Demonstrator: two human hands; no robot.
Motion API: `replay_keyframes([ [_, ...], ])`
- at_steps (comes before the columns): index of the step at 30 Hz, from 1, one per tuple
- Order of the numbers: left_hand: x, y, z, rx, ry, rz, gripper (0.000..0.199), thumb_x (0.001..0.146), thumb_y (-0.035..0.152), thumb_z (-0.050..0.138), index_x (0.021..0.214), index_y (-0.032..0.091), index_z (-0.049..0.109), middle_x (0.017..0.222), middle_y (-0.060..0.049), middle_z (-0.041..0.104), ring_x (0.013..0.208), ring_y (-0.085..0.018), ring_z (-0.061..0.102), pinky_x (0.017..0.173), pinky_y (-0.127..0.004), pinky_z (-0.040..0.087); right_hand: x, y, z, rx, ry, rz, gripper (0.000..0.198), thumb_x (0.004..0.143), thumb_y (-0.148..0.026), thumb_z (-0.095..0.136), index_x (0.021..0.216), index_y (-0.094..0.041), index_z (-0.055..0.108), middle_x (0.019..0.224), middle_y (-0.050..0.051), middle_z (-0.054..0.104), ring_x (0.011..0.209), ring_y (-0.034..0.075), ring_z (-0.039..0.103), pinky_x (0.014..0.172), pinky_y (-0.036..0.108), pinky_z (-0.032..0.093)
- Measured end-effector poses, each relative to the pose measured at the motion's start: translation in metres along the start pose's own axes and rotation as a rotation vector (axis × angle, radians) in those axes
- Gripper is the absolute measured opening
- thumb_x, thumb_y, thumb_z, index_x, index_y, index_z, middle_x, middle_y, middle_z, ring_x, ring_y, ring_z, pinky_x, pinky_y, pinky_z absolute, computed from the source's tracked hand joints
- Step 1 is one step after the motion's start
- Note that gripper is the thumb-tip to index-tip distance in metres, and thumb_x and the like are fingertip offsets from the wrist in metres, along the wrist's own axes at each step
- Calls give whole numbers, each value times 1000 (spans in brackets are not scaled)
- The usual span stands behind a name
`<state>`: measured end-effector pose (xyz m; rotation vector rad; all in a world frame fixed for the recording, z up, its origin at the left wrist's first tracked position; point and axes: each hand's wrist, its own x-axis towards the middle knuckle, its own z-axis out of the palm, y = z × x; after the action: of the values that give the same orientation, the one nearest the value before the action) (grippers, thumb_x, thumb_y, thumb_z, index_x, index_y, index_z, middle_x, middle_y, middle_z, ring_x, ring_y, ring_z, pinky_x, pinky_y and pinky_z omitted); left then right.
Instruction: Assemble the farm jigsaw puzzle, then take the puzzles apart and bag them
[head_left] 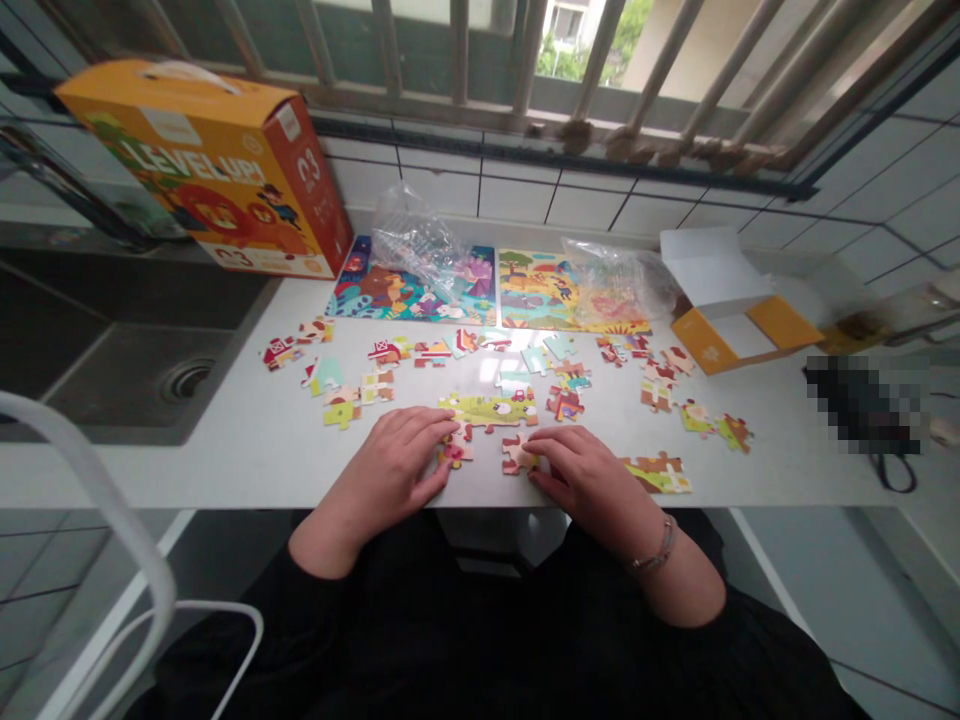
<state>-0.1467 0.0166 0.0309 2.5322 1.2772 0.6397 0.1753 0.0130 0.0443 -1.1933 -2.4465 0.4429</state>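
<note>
My left hand (401, 455) has its fingers closed on a pink and brown jigsaw piece (457, 447), flat on the white counter. In my right hand (577, 470), thumb and fingertips grip another pale pink jigsaw piece (515, 455). A gap of counter separates the two pieces. Just beyond them lies a joined green strip of puzzle (491, 408) with sheep and a small red tractor. Right of my right hand rests a green and brown joined section (664, 473). Loose pieces (431, 354) are spread in an arc behind the strip.
An orange puzzle box (225, 180) stands at the back left, beside a dark sink (150, 380). Two picture sheets (525, 290) lie along the wall under crumpled clear plastic bags (416, 240). At the right are an open small orange box (720, 335) and a dark, blurred-out object (859, 405).
</note>
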Motion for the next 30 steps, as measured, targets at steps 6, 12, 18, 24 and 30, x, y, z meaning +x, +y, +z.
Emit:
replay_keyframes([
  [6, 0, -2, 1, 5, 9, -38, 47, 102, 29, 66, 149, 24, 60, 151, -13, 67, 141, -31, 61, 120, -53, 47, 12, -29, 7, -28, -6, -78, 29, 104, -21, 68, 133, -20, 70, 139, 14, 73, 128, 31, 68, 111, 56, 59],
  [12, 3, 0, 3, 19, 49, -74, 36, 104, 24, 60, 138, 23, 67, 144, -12, 72, 134, -30, 66, 117, -53, 50, 26, -61, 34, -118, -32, -132, 46, 105, -24, 68, 150, -21, 62, 157, 13, 66, 141, 33, 62, 122, 59, 51],
  [18, 3, -1, 5, 21, 75, -78, 30, 103, 22, 59, 129, 23, 73, 140, -11, 75, 130, -30, 68, 115, -53, 51, 36, -67, 47, -152, -50, -106, 44, 108, -25, 62, 152, -18, 62, 160, 14, 63, 147, 33, 59, 123, 61, 48],
  [24, 2, -3, 5, 45, 58, -57, 29, 104, 23, 60, 129, 22, 74, 141, -12, 74, 129, -32, 67, 113, -54, 52, 39, -70, 52, -192, -50, -96, 40, 109, -25, 60, 149, -18, 64, 157, 14, 66, 143, 34, 61, 121, 61, 50],
  [30, 2, -3, 7, 71, 41, -70, 29, 105, 25, 60, 131, 24, 74, 142, -12, 73, 130, -32, 66, 112, -55, 51, 41, -71, 54, -214, -28, -102, 37, 109, -18, 57, 145, -14, 66, 152, 17, 68, 132, 34, 67, 112, 56, 58],
])
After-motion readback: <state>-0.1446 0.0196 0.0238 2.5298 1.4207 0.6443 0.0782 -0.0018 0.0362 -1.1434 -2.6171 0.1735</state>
